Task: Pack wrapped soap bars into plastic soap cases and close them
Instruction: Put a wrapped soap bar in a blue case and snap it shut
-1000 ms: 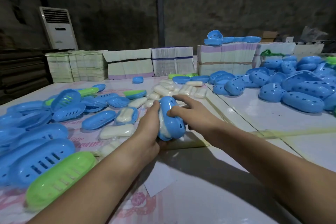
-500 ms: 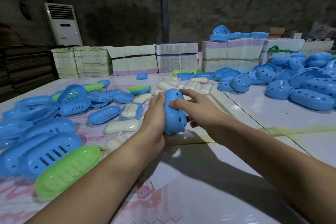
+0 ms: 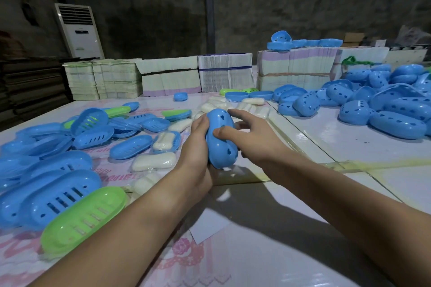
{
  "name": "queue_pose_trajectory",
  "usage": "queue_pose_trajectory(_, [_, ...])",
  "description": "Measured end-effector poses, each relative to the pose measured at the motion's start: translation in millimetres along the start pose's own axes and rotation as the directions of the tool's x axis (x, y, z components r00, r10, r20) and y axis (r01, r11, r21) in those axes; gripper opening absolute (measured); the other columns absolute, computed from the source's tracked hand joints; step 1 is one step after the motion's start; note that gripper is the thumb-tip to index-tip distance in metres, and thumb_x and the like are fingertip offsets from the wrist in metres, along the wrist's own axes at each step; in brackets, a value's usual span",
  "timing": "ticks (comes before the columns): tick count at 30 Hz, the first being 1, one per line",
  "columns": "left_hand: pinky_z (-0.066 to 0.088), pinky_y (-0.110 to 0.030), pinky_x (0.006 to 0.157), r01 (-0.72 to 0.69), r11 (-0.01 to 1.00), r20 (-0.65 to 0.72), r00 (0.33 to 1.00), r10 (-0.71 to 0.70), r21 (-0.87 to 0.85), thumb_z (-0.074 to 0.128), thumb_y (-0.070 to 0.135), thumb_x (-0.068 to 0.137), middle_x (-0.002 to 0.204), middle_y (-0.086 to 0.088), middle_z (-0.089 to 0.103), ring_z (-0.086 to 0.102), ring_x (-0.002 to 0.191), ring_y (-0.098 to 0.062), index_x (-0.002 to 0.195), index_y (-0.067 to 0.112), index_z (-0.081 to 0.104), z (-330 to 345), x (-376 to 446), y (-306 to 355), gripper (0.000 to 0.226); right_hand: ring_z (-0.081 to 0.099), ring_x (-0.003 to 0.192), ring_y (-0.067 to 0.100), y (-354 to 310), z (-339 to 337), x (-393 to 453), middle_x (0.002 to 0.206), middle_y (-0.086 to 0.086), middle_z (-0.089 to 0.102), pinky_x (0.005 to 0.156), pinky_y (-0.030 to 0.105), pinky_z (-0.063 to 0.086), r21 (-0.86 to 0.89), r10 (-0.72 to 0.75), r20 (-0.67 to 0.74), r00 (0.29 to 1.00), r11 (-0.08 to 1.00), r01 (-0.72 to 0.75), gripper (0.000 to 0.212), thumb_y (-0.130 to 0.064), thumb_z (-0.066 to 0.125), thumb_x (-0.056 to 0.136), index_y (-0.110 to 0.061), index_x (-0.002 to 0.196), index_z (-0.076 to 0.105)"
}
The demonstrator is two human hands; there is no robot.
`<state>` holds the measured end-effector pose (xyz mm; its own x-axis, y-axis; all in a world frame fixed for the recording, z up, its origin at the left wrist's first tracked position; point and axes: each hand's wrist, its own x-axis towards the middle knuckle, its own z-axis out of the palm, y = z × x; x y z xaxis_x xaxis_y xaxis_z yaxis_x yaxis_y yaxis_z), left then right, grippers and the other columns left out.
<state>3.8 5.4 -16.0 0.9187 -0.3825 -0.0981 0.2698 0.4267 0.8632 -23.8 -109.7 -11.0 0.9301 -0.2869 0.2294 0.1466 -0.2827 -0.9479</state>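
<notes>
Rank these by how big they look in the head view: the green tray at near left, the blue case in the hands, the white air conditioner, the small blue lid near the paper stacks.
1. green tray, nearest the camera, which inflates it
2. air conditioner, far off, so truly bigger
3. blue case
4. small blue lid

A small packing workshop or warehouse: bare concrete walls [image 3: 303,7], a floor-standing air conditioner [image 3: 79,30], bundled stacks of flat cartons [image 3: 225,74], and worktables [image 3: 314,147] heaped with blue soap cases [image 3: 396,109].
</notes>
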Motion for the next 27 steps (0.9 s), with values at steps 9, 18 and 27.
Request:
queue_pose_trajectory(9, [0.054,-0.043,0.072,-0.085,0.996,-0.041,0.996,0.084,-0.011,0.043,0.049,0.103,0.121,-0.018,0.07,0.069,0.087,-0.034,0.138,0.025,0.055,3,0,-6,0.044,0.065,0.07,0.0,5,2,4,0.099,-0.009,0.065,0.054,0.014,0.042,0.054,-0.012,0.0,1.0,0.998,0.012,0.066,-0.044,0.076,0.067,-0.042,0.13,0.056])
queue_pose_trajectory(18, [0.057,-0.034,0.052,-0.026,0.999,-0.036,0.999,0.025,-0.028,0.043,0.05,0.103,0.119,-0.021,0.07,0.072,0.076,-0.03,0.14,0.022,0.053,1,-2,-8,0.047,0.065,0.059,-0.002,8,-7,7,0.093,-0.002,0.07,0.045,0.01,0.042,-0.013,0.032,0.136,0.99,0.999,-0.031,0.071,-0.037,0.081,0.074,-0.029,0.138,0.05])
queue_pose_trajectory(27, [0.058,-0.031,0.055,-0.026,0.998,0.029,0.999,0.028,-0.065,0.042,0.058,0.1,0.109,-0.02,0.074,0.072,0.074,-0.027,0.134,0.014,0.061,1,-3,1,0.059,0.068,0.063,-0.001,9,-6,5,0.073,-0.011,0.073,0.05,0.009,0.045,0.098,-0.044,0.147,0.988,0.995,0.03,0.066,-0.028,0.08,0.08,-0.027,0.139,0.051])
